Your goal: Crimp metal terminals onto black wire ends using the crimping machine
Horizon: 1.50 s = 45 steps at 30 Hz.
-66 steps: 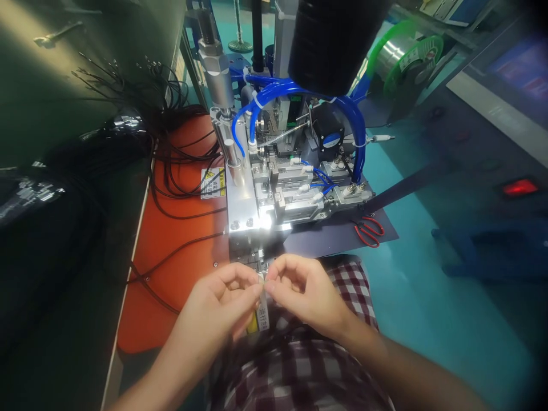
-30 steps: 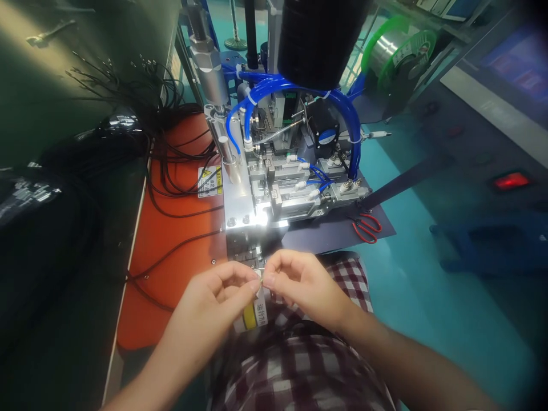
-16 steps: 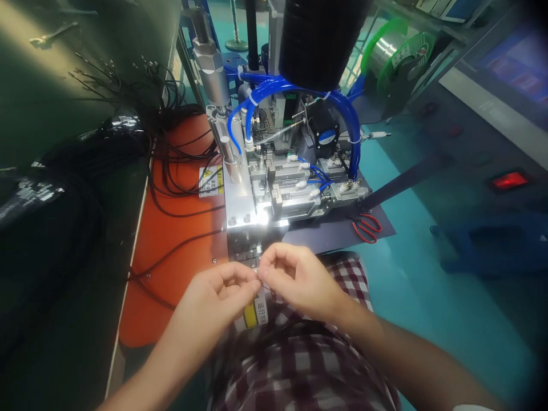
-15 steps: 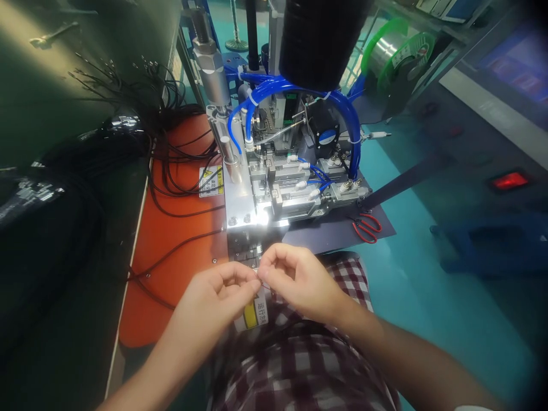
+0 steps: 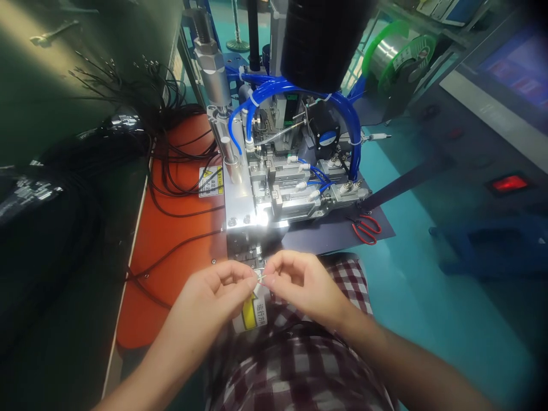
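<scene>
My left hand point(image 5: 212, 302) and my right hand point(image 5: 299, 285) meet fingertip to fingertip just in front of a metal machine point(image 5: 278, 194) with blue air hoses point(image 5: 265, 94). Both hands are closed in a pinch on a tiny thin wire end point(image 5: 260, 278) between them; it is too small to make out further. Below the fingertips a yellow and white label point(image 5: 252, 311) sits on the machine's front edge. My checked shirt fills the bottom of the view.
Black cables point(image 5: 171, 171) trail over an orange mat point(image 5: 171, 251) on the left, beside a dark bundle point(image 5: 51, 188). Red-handled scissors point(image 5: 363, 227) lie on a dark sheet right of the machine. A green spool point(image 5: 398, 51) stands behind. A red lit switch point(image 5: 509, 184) glows at right.
My fingertips have drawn slightly apart, and a thin pale strand now shows between them. Both hands stay in the same place before the machine.
</scene>
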Each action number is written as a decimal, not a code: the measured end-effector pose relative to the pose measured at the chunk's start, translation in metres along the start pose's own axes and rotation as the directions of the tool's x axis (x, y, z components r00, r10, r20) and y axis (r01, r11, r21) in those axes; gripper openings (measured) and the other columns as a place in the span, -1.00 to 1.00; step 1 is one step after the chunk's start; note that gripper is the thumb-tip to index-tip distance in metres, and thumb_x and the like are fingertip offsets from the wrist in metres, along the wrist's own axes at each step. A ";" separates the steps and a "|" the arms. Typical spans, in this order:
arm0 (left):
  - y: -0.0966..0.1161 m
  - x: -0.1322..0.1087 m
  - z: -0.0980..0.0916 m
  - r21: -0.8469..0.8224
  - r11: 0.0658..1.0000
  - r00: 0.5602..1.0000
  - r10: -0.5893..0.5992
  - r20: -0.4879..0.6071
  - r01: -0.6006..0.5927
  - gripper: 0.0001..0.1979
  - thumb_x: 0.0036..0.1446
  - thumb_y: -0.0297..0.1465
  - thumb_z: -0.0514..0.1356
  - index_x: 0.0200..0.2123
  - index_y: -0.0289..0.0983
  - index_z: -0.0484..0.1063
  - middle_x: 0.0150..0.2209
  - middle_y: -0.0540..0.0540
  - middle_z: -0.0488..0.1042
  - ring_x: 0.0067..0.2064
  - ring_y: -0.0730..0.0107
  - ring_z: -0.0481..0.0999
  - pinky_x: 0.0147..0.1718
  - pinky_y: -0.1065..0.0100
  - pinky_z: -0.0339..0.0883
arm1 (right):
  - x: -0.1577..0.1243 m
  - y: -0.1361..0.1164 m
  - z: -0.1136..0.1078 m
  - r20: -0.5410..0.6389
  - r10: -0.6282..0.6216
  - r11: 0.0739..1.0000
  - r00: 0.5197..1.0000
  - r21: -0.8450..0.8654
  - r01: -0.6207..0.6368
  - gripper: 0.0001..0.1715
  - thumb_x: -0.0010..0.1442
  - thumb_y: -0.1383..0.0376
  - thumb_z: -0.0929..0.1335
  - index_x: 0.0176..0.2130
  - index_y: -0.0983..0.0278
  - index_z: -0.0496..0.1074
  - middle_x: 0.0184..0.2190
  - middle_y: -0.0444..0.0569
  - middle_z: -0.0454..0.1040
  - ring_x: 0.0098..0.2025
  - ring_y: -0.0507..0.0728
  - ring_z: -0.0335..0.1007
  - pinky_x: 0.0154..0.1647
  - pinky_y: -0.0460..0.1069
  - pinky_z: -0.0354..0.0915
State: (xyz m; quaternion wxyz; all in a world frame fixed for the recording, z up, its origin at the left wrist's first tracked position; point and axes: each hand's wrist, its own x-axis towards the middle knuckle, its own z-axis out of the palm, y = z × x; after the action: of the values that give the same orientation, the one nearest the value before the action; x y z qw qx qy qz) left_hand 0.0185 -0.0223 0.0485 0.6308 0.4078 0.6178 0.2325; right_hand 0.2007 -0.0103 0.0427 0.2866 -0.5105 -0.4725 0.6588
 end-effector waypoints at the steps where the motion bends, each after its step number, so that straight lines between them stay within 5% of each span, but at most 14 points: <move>1: 0.001 0.000 0.000 -0.004 1.000 1.000 0.000 -0.001 0.000 -0.63 -0.03 -0.05 0.30 -0.40 -0.25 0.49 -0.64 0.15 0.09 -0.57 0.56 0.01 -0.58 0.46 -0.07 | 0.000 0.001 0.001 -0.005 0.001 1.000 1.000 0.012 -0.001 -0.85 0.11 0.25 0.39 -0.38 0.30 0.43 -0.56 -0.17 0.30 -0.55 -0.03 0.09 -0.53 -0.08 0.07; 15: 0.007 0.000 0.006 -0.187 0.981 0.998 -0.049 0.029 0.053 -0.63 -0.05 -0.07 0.32 -0.39 -0.27 0.43 -0.66 0.19 0.11 -0.59 0.62 -0.05 -0.59 0.49 -0.13 | 0.004 -0.003 0.012 -0.011 0.056 0.964 0.998 0.260 -0.051 -0.83 0.00 0.25 0.42 -0.45 0.31 0.41 -0.72 -0.31 0.18 -0.65 -0.09 -0.04 -0.63 -0.13 -0.06; 24: 0.006 -0.002 0.006 -0.167 0.986 1.000 -0.015 0.026 0.019 -0.60 -0.04 -0.04 0.32 -0.36 -0.26 0.39 -0.63 0.20 0.07 -0.59 0.62 -0.08 -0.62 0.50 -0.20 | 0.003 -0.007 0.013 -0.084 0.042 0.988 0.996 0.152 -0.029 -0.84 -0.01 0.26 0.43 -0.46 0.30 0.40 -0.68 -0.27 0.20 -0.62 -0.07 0.01 -0.61 -0.13 -0.01; 33: 0.007 -0.008 0.007 -0.186 0.983 0.999 0.012 0.034 -0.005 -0.65 0.08 -0.05 0.26 -0.36 -0.22 0.35 -0.64 0.21 0.03 -0.57 0.58 -0.09 -0.59 0.49 -0.17 | 0.006 -0.010 0.019 -0.055 0.041 0.956 0.998 0.293 -0.023 -0.88 -0.06 0.31 0.41 -0.51 0.29 0.38 -0.72 -0.32 0.19 -0.66 -0.10 -0.03 -0.65 -0.14 -0.03; 45: 0.005 -0.008 0.008 -0.108 0.992 0.998 0.062 -0.007 -0.062 -0.64 0.06 -0.04 0.27 -0.34 -0.22 0.36 -0.63 0.19 0.09 -0.58 0.58 -0.06 -0.60 0.47 -0.18 | 0.001 -0.012 0.016 -0.115 -0.014 0.995 0.993 0.098 0.025 -0.86 -0.02 0.30 0.44 -0.45 0.31 0.41 -0.69 -0.28 0.20 -0.63 -0.08 0.01 -0.63 -0.15 -0.03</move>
State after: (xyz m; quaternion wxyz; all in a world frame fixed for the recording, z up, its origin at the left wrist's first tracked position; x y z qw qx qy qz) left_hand 0.0266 -0.0282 0.0565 0.6433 0.3917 0.5924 0.2860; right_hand 0.1842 -0.0099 0.0537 0.3444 -0.5277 -0.4271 0.6485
